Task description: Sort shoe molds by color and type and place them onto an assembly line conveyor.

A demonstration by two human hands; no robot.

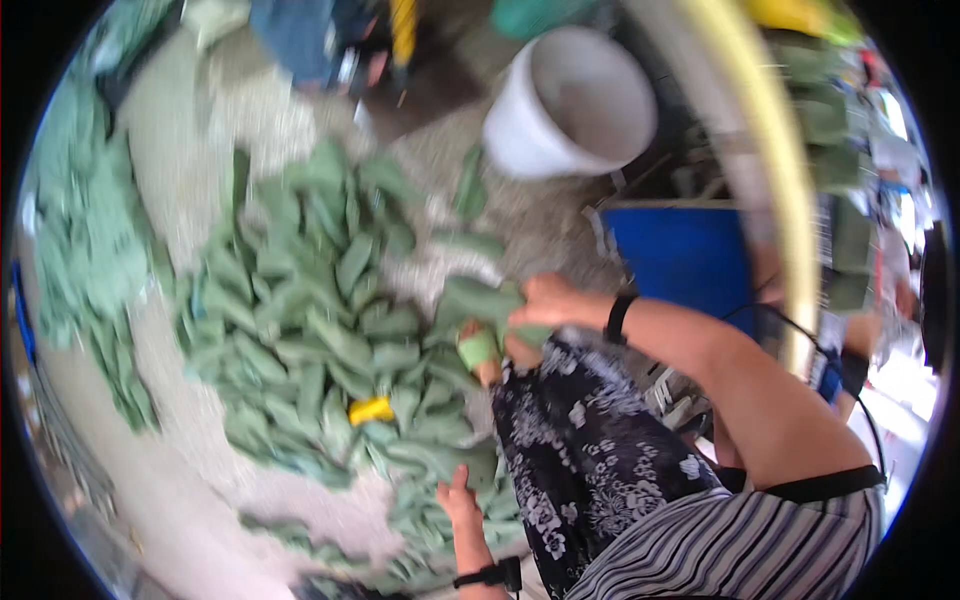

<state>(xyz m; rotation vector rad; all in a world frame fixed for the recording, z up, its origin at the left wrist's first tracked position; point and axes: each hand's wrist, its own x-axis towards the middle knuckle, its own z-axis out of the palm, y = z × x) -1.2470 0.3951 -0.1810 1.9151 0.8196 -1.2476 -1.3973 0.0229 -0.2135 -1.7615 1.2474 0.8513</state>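
A broad heap of green cut fabric pieces (pixel 300 300) is spread over the floor in front of me and to my left. My right hand (pixel 550 300) is closed on the edge of a flat green fabric piece (pixel 475 300), at the heap's right side beside my foot. Nearer to me, my left hand (pixel 461 500) has its thumb and fingers apart, just by another green piece (pixel 440 458). Whether its fingertips touch that piece is blurred. A small yellow object (pixel 371 410) lies on the heap, its kind unclear.
A white bucket (pixel 515 125) stands at the far right, with a blue panel (pixel 680 255) nearer. More green cloth (pixel 95 220) is piled at the left. My foot in a light green sandal (pixel 478 350) rests against the heap. A yellow curved edge (pixel 775 130) runs along the right.
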